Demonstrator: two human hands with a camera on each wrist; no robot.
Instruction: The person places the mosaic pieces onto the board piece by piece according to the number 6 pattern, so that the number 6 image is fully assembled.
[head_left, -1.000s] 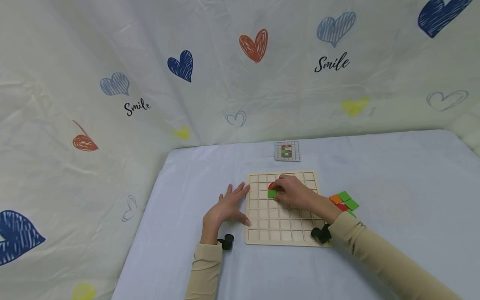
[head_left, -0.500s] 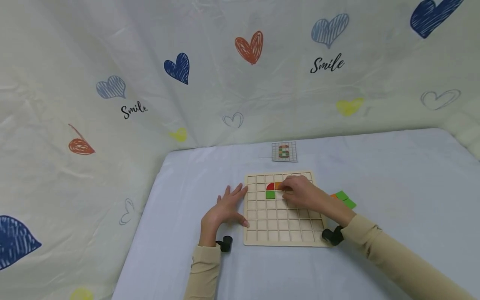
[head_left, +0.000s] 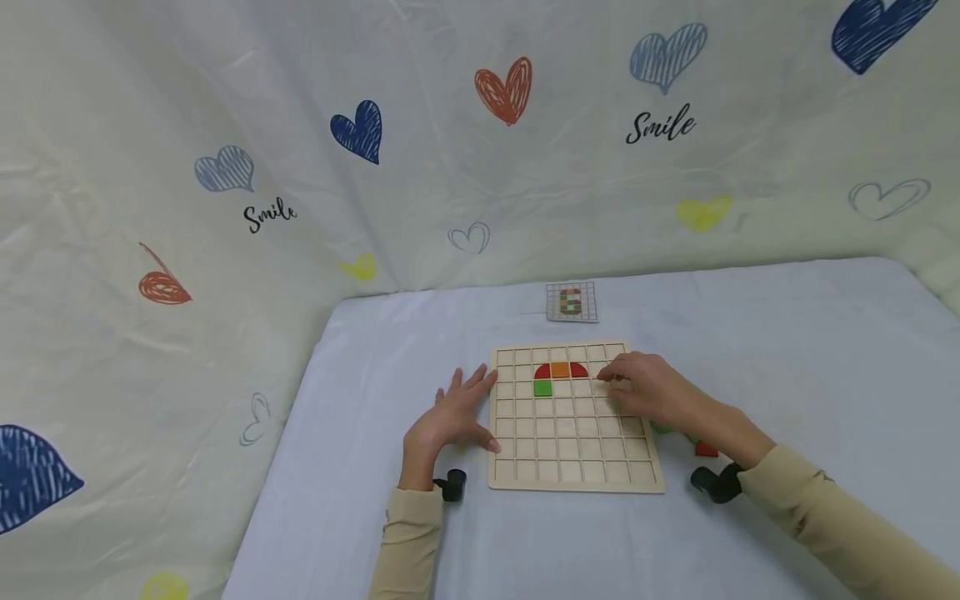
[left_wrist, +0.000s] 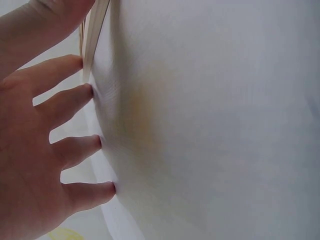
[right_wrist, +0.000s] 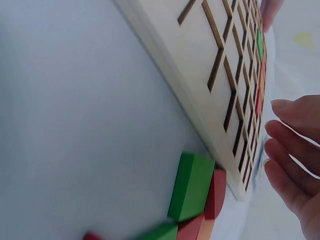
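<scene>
A wooden grid board lies on the white-covered table. In its upper cells sit a red quarter-round tile, an orange square tile and another red quarter-round tile. Below the first red one is a green square tile. My left hand spreads its fingers at the board's left edge, thumb and fingertips right at the rim. Over the board's right side hovers my right hand, its fingers loosely bent with nothing between them in the right wrist view.
Loose tiles lie beside the board's right edge, among them a red one and a green one; my right forearm hides part of them. A card with a printed grid pattern lies behind the board. A heart-print curtain hangs behind the table.
The orange tile and the second red quarter-round tile have come into view in the board's row as my right hand let go and moved right. My left hand has stayed put.
</scene>
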